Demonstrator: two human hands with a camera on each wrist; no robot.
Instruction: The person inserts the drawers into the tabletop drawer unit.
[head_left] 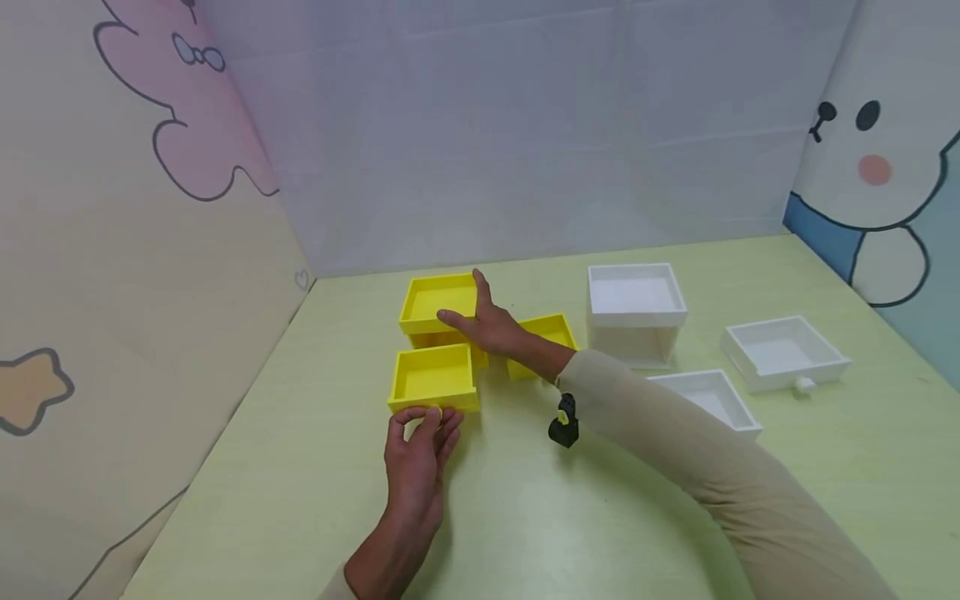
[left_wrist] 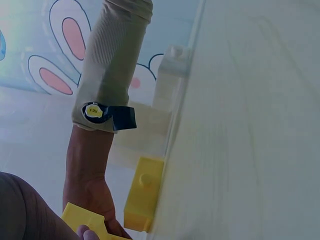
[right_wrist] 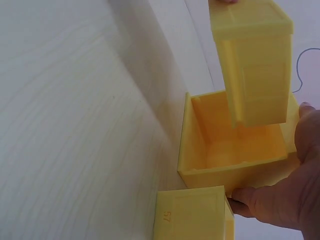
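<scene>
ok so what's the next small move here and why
Probably lining the held yellow drawer up with the open front of the yellow cabinet and easing it in: the left hand holds the drawer by its front, just before that opening, and the right hand rests against the cabinet, which could steady it.

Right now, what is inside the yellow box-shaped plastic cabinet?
Only bare walls show inside the yellow cabinet; the rectangular yellow drawer in the left hand hides the rest from view.

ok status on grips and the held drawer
Left grip holds yellow drawer by knob, outside yellow cabinet. Right grip on cabinet. Second yellow drawer alongside, likely not blocking.
</scene>
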